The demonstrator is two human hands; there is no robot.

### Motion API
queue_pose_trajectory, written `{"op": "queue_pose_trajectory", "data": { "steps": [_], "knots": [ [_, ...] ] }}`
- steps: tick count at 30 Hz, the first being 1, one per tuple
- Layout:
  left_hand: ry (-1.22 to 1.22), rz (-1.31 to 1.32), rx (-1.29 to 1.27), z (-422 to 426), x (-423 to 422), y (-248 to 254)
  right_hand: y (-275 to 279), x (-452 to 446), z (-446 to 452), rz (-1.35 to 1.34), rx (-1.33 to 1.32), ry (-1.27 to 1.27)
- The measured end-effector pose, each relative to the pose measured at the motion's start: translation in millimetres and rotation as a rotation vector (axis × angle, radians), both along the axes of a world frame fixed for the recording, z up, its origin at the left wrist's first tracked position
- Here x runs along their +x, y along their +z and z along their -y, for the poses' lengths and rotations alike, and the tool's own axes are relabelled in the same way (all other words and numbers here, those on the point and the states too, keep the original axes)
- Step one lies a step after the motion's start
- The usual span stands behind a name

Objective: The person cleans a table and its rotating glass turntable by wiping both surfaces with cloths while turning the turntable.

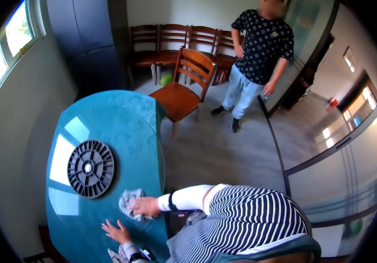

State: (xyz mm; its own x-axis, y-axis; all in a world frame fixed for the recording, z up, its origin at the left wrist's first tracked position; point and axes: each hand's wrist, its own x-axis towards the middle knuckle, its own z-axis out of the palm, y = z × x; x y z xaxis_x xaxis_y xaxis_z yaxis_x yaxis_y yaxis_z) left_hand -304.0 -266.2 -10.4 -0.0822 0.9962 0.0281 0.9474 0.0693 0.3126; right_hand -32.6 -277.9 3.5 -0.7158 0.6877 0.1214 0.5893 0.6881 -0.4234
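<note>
My right hand (145, 206) rests on a crumpled grey cloth (129, 198), pressing it against the teal table top (131, 127). Its fingers lie over the cloth, close to the table's right edge. Lower in the view, my left hand (117, 232) is open with fingers spread, at the table surface and holding nothing. Light crumpled fabric (116, 255) shows beside the left wrist; I cannot tell whether it is a sleeve or another cloth. A round black ribbed turntable base (91, 168) sits on the table, apart from both hands.
A wooden chair (182, 98) stands against the table's far side. More chairs (173, 41) line the back wall, with a green ball-like object (166, 79) beneath. A person (261, 48) stands near the glass door (305, 48). A dark cabinet (83, 39) fills the back corner.
</note>
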Motion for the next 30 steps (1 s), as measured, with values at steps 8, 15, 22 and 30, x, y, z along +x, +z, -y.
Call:
{"op": "queue_pose_trajectory", "data": {
  "steps": [8, 15, 22, 30],
  "knots": [
    [0.192, -0.217, -0.05, -11.1, 73.2, -21.1, 6.8, 258.4, -115.7, 0.222, -0.087, -0.815],
    [0.17, -0.144, 0.072, -9.2, 79.1, -5.4, 37.4, 250.4, -144.1, -0.153, -0.11, -0.841],
    [0.13, -0.109, 0.084, -13.0, 85.7, 14.8, 10.6, 80.0, -98.6, 0.021, 0.0, 0.287],
    [0.222, -0.132, -0.024, -9.4, 77.2, -6.5, -10.0, 71.9, -127.4, 0.049, -0.03, 0.218]
  ]
}}
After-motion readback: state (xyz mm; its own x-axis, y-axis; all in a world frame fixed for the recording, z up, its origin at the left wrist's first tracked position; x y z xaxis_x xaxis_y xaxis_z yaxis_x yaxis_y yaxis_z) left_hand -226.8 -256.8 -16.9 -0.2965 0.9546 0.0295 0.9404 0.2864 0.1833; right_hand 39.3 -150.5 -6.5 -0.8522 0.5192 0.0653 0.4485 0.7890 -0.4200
